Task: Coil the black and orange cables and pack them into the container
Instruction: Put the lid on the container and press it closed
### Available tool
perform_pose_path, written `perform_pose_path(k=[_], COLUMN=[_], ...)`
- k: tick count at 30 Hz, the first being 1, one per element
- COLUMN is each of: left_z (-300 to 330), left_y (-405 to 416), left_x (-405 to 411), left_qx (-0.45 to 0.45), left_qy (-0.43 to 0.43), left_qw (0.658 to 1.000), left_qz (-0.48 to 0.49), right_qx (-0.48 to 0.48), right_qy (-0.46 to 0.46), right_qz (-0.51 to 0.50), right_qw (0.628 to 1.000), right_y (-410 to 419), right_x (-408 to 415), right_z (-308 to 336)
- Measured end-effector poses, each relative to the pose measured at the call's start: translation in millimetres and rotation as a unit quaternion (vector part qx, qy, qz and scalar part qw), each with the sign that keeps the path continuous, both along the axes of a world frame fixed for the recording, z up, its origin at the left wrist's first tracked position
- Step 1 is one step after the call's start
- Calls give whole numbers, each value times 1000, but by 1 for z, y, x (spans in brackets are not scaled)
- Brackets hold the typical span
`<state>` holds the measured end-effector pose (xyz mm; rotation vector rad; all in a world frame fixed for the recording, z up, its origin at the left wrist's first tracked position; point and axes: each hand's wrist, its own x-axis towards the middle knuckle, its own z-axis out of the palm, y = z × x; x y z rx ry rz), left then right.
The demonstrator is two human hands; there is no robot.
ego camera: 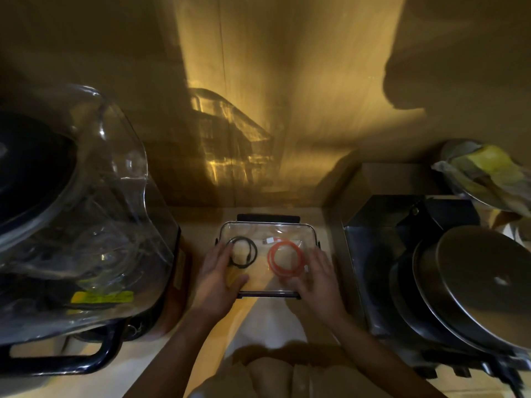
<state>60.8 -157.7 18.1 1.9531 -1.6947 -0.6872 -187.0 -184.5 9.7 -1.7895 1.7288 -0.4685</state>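
Left hand: the left hand (219, 272) is laid flat on the clear lid (267, 248) at the 8 o'clock corner of the container (268, 294), fingers spread and straight, thumb stretched toward 3 o'clock along the near edge; nothing is pinched.
Right hand: the right hand (311, 278) is laid at the 4 o'clock corner, fingers loosely spread and pressed down on the lid; its outline is blurred, so finer finger detail cannot be told.
Black cable: the black cable (242, 252) is seen coiled in about 2 loops inside the container, in its 9 o'clock half, just beside the left fingertips but under the lid.
Orange cable: the orange cable (285, 258) is seen coiled flat in the 3 o'clock half, apart from the black coil; its white plug (268, 240) is pointed toward 10 o'clock.
Container axis: the long axis is run from 9 to 3 o'clock; a dark latch (268, 218) is shown on the 12 o'clock side.
Step in hand: both coils are judged packed; the lid is judged to be in the course of being pressed shut.
Next move: even downward pressure at both near corners is called for, then the latches are to be checked; whether the near latch is engaged cannot be told.
Surroundings: a clear plastic cover (94, 202) is found at 9 o'clock, stacked metal pans (474, 285) at 3 o'clock.
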Motion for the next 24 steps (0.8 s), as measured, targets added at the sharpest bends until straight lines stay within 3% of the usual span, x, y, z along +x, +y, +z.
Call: perform_pose_path(k=[2,5,14,24], left_z=[0,-7,-18,-19], left_y=[-4,-1,4,4], left_x=[-8,-16,-26,-28], left_qx=[29,66,74,109], left_qy=[-38,-88,-198,-217], left_qw=[995,985,969,962], left_qz=[-83,-132,-125,-127], right_qx=[10,34,23,35], right_qy=[44,92,193,221], right_qz=[70,112,142,137], right_qw=[997,989,971,965], right_y=[2,4,9,11], right_x=[6,5,7,12], right_z=[2,2,3,7])
